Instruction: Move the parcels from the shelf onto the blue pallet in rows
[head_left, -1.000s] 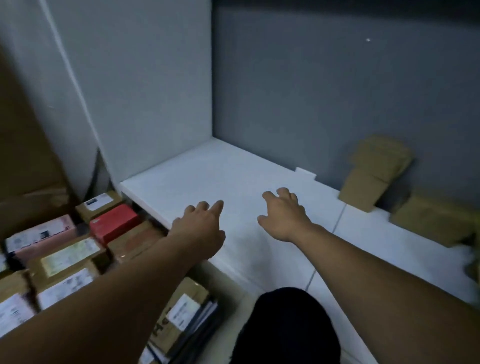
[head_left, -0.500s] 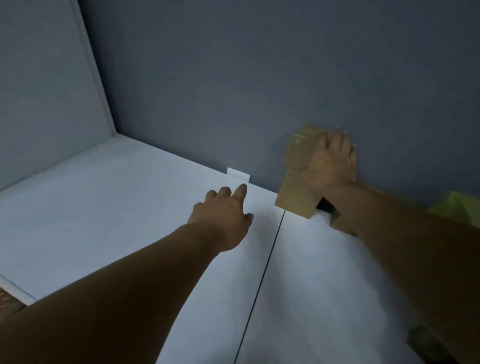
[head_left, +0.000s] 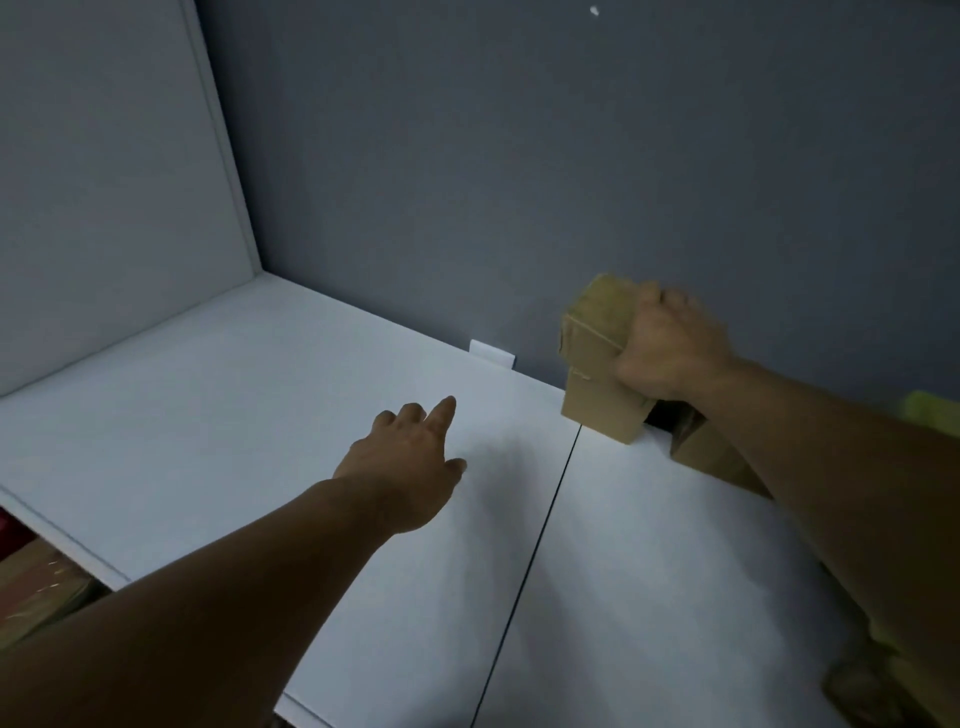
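Note:
A small brown cardboard parcel (head_left: 597, 322) is tilted up near the grey back wall of the white shelf (head_left: 260, 415). My right hand (head_left: 670, 348) grips it from the right side, fingers curled over its top. It sits on a second brown parcel (head_left: 602, 413) that lies flat on the shelf. A third brown parcel (head_left: 711, 460) shows partly behind my right forearm. My left hand (head_left: 410, 462) hovers over the shelf board with fingers loosely stretched, holding nothing. The blue pallet is out of view.
A dark seam (head_left: 540, 535) splits the shelf into two boards. A white side panel (head_left: 104, 208) closes the left end. Brown parcels (head_left: 36, 587) lie below the shelf edge at lower left. Something yellow-green (head_left: 930, 410) and another parcel (head_left: 872, 691) sit at the right.
The view turned right along the shelf. My right hand reached the stacked parcels at the back wall, closed round the top one and tilted it up. My left hand followed over the shelf.

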